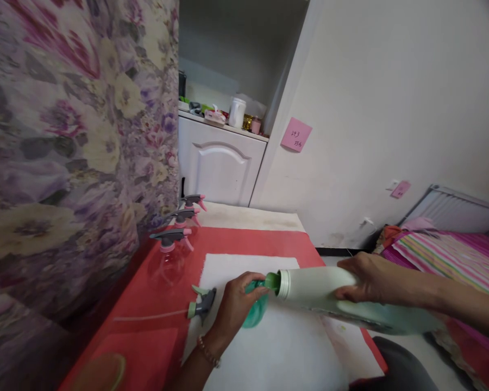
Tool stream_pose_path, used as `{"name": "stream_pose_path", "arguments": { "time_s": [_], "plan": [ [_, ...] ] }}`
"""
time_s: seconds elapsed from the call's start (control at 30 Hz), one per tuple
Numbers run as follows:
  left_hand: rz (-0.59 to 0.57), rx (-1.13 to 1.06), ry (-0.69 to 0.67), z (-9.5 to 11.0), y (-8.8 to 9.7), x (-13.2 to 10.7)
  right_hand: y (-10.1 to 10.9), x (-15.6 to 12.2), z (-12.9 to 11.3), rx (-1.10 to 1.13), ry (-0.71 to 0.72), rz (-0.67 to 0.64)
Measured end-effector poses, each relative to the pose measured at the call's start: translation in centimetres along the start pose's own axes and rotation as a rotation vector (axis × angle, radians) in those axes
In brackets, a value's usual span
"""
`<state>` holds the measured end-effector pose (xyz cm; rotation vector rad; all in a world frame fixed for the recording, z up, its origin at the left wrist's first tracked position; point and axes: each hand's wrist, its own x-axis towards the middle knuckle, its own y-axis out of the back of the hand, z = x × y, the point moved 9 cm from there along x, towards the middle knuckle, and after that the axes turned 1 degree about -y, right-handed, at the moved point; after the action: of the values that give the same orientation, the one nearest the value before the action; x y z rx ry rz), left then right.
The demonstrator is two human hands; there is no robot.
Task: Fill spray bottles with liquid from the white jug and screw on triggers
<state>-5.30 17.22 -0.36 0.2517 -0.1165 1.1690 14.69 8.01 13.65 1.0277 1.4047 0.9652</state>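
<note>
My left hand [242,298] grips the neck of a small clear green bottle [254,314] standing on a white cloth. In my right hand [362,279] is a large pale green bottle [309,288], tipped almost level. Its green spout [272,282] meets the small bottle's mouth, by my left fingertips. Whether liquid is flowing I cannot tell. Left of my left hand lies a grey and green spray trigger [202,305] with a long thin tube. Three spray bottles with grey and pink triggers stand at the table's left edge, the nearest being a clear spray bottle [171,263].
The white cloth [269,358] lies on a red table cover [244,240]. A floral curtain [77,136] hangs at the left. Behind the table is a white cabinet [220,157] with a white jug [237,113] on it. A bed [452,244] stands at the right.
</note>
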Motion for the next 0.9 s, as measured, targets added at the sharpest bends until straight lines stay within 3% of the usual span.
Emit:
{"name": "stream_pose_path", "arguments": {
  "time_s": [0.9],
  "plan": [
    [-0.002, -0.021, -0.026, -0.54, -0.17, 0.08, 0.18, -0.13, -0.46, 0.022, 0.015, -0.011]
  ]
}}
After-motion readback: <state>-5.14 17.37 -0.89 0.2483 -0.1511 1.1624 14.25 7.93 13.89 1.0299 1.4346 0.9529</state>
